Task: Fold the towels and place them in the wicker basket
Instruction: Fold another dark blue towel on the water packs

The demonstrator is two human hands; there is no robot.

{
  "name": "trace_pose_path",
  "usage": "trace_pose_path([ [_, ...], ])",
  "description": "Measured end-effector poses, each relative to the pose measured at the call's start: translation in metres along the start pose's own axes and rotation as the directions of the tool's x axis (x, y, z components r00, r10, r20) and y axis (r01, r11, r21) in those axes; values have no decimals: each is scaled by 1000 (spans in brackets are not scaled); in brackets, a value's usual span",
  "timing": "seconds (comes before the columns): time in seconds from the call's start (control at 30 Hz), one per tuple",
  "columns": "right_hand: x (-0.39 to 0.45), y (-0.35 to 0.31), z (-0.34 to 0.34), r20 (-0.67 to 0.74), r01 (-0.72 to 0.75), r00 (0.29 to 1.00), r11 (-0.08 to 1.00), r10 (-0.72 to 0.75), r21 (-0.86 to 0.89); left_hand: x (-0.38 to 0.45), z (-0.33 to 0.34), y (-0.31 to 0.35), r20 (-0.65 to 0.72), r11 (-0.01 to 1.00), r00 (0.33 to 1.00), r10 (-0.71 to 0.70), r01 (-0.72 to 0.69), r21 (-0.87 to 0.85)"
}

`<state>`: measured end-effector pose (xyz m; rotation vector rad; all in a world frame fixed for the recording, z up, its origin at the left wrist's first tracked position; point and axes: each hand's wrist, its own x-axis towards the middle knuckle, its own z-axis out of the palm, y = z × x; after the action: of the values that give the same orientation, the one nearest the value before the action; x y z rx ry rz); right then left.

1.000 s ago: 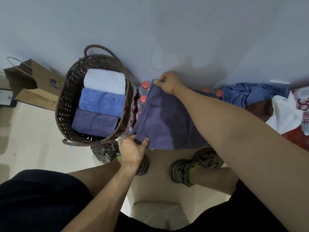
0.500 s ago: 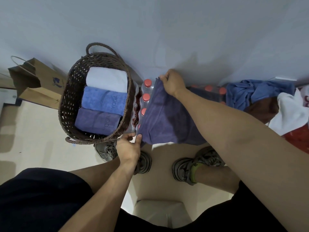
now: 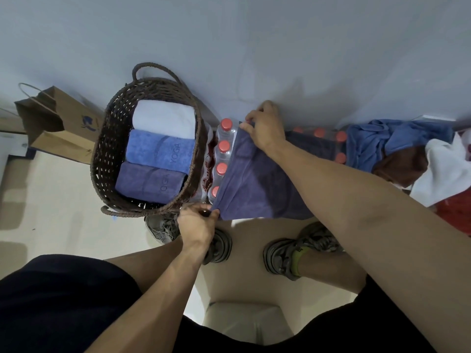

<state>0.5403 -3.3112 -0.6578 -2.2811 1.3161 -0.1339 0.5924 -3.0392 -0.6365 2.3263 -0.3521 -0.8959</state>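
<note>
A dark purple towel lies spread over a pack of red-capped water bottles. My left hand pinches its near left corner. My right hand pinches its far left corner, close to the wall. Left of the bottles stands a dark wicker basket with three folded towels inside: a white one, a blue one and a purple one.
A heap of unfolded cloths, blue, brown and white, lies at the right by the wall. A brown paper bag stands left of the basket. My shoes are on the floor below the towel.
Both hands have drawn the towel's left edge to the right, uncovering more of the red bottle caps beside the basket.
</note>
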Motion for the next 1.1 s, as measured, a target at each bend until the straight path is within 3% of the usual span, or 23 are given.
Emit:
trace_pose_path([
  [0.17, -5, 4, -13, 75, 119, 991, 990, -113, -71, -7, 4, -2, 162, 993, 985, -65, 81, -92],
  [0.37, -10, 1, -16, 151, 253, 957, 967, -247, -28, -11, 1, 1, 217, 983, 969, -117, 145, -116],
  [0.5, -11, -4, -13, 121, 199, 974, 980, -194, -30, -10, 0, 2, 243, 999, 969, -36, 41, -13],
  [0.57, -7, -6, -14, 87, 143, 985, 988, -147, 51, -11, 0, 3, 228, 1000, 974, -7, 14, -27],
  [0.7, 6, -16, -19, 124, 63, 987, 956, -102, 287, -9, 2, 3, 244, 974, 961, -134, 172, -145],
  [0.83, 11, -30, -4, 169, 53, 980, 960, -102, 274, -8, 2, -6, 297, 942, 912, -282, 323, -96],
  [1.0, 2, -35, 5, 77, 192, 976, 971, -204, 141, 0, 1, -15, 280, 967, 929, -243, 255, -6],
  [1.1, -24, -17, -12, -118, 212, 974, 960, -193, 182, 5, 5, -12, 270, 985, 950, -159, 135, 105],
])
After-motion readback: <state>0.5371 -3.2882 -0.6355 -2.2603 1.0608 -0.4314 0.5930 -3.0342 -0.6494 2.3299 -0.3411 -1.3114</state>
